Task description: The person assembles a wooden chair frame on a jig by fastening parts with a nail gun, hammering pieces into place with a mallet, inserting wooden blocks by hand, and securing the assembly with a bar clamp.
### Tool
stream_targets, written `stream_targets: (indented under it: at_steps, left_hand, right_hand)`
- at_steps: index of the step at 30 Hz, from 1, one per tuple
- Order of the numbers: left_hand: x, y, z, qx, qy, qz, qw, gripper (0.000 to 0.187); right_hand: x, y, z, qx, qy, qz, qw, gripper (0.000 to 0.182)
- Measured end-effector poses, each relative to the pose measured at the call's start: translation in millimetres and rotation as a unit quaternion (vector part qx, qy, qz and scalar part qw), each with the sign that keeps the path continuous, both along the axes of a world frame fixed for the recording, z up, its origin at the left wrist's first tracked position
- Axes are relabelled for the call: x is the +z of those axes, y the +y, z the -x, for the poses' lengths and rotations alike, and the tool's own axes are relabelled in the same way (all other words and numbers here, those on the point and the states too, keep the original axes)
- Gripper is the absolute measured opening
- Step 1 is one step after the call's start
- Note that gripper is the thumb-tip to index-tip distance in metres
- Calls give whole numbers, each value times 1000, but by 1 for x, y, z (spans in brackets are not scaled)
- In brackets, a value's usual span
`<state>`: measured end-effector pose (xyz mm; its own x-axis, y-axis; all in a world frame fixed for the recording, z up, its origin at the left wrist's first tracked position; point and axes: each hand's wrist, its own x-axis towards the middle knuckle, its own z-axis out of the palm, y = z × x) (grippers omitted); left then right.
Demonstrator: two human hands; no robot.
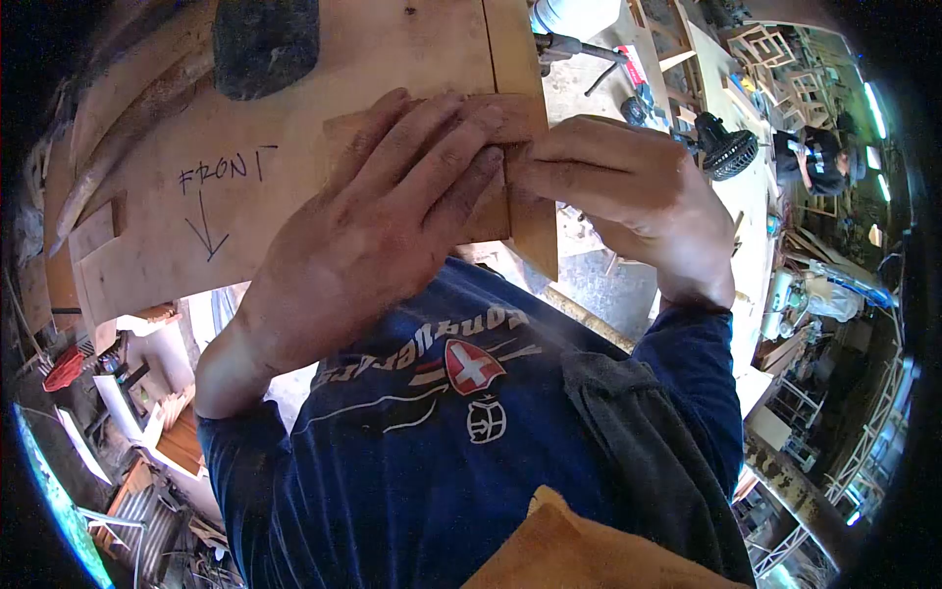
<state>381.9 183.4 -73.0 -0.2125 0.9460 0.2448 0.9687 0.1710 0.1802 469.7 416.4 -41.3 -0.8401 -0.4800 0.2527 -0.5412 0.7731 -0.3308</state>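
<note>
A plywood board [128, 245], marked "FRONT" with an arrow, spans the upper left. My left hand [363, 206] lies on it with fingers stretched out, pressing a thin flat wooden strip [515, 113] near the board's right side. A dark straight line runs along that side. Beside it, my right hand [628, 182] is closed, its fingertips pinched together at the line near the strip's end. Whatever the right fingers hold is hidden. Below them a pointed wooden edge [535, 231] sticks out.
A dark rectangular object [265, 44] rests on the board's far part. Beyond my right hand are a black fan [726, 147] and a bench with a metal clamp bar [579, 47]. Another person [819, 162] stands farther right. Wood offcuts [177, 432] lie at lower left.
</note>
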Motion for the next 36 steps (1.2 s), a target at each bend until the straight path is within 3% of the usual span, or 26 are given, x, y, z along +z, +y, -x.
stream_targets:
  at_steps: [5,7,15,21,30,33,36]
  left_hand:
    - [3,1,-3,4,11,10,1000,56]
    - [6,2,-2,7,12,22,1000,57]
    - [4,0,-3,2,47,41,998,59]
    - [3,-1,-1,-11,32,25,999,58]
    - [4,2,-4,3,29,33,999,58]
    - [2,2,-4,2,32,24,999,58]
    - [4,4,-3,-2,28,20,999,57]
  right_hand:
    - [10,-7,4,43,45,-92,994,36]
    - [20,-5,11,50,-27,-135,989,19]
    - [3,5,19,139,20,-22,990,16]
    - [-1,7,14,103,73,-18,992,15]
    - [1,11,11,90,43,-15,995,13]
    - [3,13,10,97,17,-38,994,34]
    - [-13,14,12,109,96,-18,989,32]
